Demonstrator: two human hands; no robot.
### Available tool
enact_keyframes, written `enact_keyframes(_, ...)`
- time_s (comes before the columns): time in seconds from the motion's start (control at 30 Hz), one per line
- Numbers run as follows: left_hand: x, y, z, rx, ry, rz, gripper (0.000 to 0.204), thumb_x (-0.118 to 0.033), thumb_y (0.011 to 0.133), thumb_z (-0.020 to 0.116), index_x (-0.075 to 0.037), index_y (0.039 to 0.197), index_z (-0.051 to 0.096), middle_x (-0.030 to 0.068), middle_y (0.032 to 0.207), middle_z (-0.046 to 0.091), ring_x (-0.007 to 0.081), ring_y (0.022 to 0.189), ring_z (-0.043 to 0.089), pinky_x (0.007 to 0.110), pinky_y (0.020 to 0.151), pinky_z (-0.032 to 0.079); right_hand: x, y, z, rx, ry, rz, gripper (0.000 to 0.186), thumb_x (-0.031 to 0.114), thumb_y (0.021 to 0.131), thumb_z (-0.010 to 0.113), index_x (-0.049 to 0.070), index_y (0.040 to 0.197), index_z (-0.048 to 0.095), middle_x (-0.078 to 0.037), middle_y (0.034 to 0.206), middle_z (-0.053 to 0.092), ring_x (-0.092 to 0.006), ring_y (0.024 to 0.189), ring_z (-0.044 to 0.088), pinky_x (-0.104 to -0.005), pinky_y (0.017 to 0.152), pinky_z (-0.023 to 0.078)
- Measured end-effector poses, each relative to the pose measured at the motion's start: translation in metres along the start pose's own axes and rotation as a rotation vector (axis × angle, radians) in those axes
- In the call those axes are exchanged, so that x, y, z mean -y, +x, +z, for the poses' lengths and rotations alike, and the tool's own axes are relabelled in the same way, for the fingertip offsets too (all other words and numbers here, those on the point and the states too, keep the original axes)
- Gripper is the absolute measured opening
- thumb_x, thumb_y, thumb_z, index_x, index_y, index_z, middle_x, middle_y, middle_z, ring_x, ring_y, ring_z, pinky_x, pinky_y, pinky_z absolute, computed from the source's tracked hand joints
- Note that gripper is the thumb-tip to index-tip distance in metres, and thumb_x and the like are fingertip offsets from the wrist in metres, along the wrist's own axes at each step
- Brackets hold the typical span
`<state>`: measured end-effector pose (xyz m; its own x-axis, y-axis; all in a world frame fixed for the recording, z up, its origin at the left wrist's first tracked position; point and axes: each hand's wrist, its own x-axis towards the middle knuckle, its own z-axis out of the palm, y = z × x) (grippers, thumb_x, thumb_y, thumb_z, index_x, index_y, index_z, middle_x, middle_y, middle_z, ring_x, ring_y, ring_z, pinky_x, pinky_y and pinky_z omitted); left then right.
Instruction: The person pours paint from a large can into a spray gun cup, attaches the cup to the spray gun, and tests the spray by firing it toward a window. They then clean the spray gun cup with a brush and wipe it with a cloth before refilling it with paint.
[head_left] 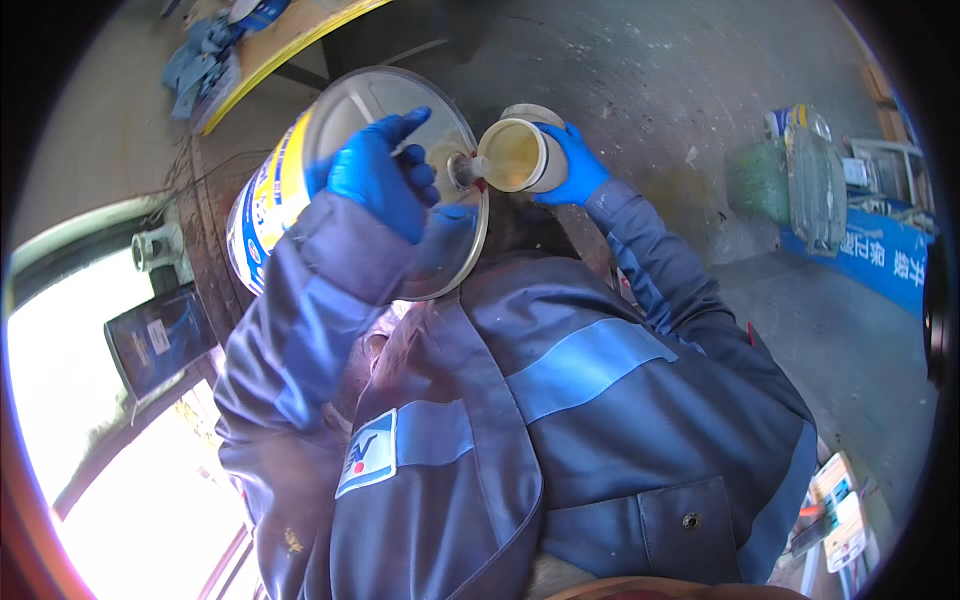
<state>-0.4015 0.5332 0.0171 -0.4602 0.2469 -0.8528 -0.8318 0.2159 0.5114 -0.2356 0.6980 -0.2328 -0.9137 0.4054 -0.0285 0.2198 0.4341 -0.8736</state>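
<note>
Right hand (578, 170) is gripping the cup (555, 165), left hand (385, 172) is hanging loosely curled over the drum (285, 190), so holding cup close to spout (464, 172) is probably limiting spills.

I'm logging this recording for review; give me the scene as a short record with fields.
Left hand: blue-gloved, in front of the drum's grey lid, fingers partly curled; contact unclear
Right hand: blue-gloved, around a pale cup
Cup: mouth at the drum's spout; yellowish inside
Drum: large, white, blue and yellow, tilted
Flow from spout: cannot tell
Nearby: yellow-edged board and crumpled blue material, upper left; blue printed panel, right
</note>
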Motion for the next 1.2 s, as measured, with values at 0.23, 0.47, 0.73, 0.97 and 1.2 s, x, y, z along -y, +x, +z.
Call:
enact_keyframes(0.23, -0.042, -0.041, -0.100, 0.242, 0.088, 0.257, 0.049, -0.045, 0.099, 0.048, -0.010, 0.133, 0.057, 0.0003, 0.081, 0.055, 0.0092, 0.056, 0.035, 0.023, 0.048, 0.029, 0.061, 0.033, 0.026, 0.028, 0.229, -0.232, 0.099, 0.021, 0.053, 0.088, 0.015, 0.140, 0.041, -0.017, 0.136, 0.046, -0.0364, 0.128, 0.046, -0.0469, 0.108, 0.041)
enact_keyframes(0.47, -0.084, 0.006, -0.227, -0.446, 0.260, 1.012, 0.040, -0.045, 0.096, 0.059, -0.010, 0.114, 0.065, -0.0005, 0.070, 0.057, 0.0062, 0.063, 0.050, 0.021, 0.059, 0.041, 0.144, 0.066, 0.030, 0.219, 0.325, -0.490, 0.084, 0.013, 0.065, 0.086, 0.010, 0.138, 0.045, -0.011, 0.134, 0.052, -0.0250, 0.123, 0.052, -0.0375, 0.104, 0.045)
enact_keyframes(0.73, -0.101, 0.016, -0.331, -0.524, 0.422, 1.051, 0.042, -0.043, 0.095, 0.059, -0.014, 0.125, 0.064, 0.0107, 0.106, 0.064, 0.0189, 0.092, 0.060, 0.033, 0.080, 0.050, 0.209, 0.095, 0.053, 0.615, 0.548, -0.665, 0.070, 0.009, 0.073, 0.082, 0.008, 0.135, 0.047, -0.010, 0.135, 0.052, -0.0205, 0.120, 0.054, -0.0325, 0.101, 0.046)
enact_keyframes(0.97, 0.002, -0.060, -0.237, -0.435, 0.468, 1.398, 0.032, -0.015, 0.094, 0.066, -0.003, 0.124, 0.064, 0.0068, 0.108, 0.069, 0.0141, 0.104, 0.062, 0.028, 0.092, 0.048, 0.270, 0.112, 0.086, 1.168, 0.631, -0.580, 0.072, 0.014, 0.068, 0.086, 0.006, 0.132, 0.052, -0.010, 0.130, 0.057, -0.0199, 0.117, 0.056, -0.0343, 0.100, 0.046)
enact_keyframes(1.2, 0.081, -0.013, -0.261, 0.251, -0.379, 0.440, 0.058, -0.032, 0.098, 0.057, 0.000, 0.144, 0.040, 0.0134, 0.140, 0.052, 0.0240, 0.126, 0.053, 0.036, 0.110, 0.039, 0.305, 0.116, 0.123, 1.545, 0.373, -0.724, 0.089, 0.022, 0.060, 0.091, 0.004, 0.135, 0.047, -0.014, 0.129, 0.055, -0.0248, 0.119, 0.054, -0.0384, 0.103, 0.044)
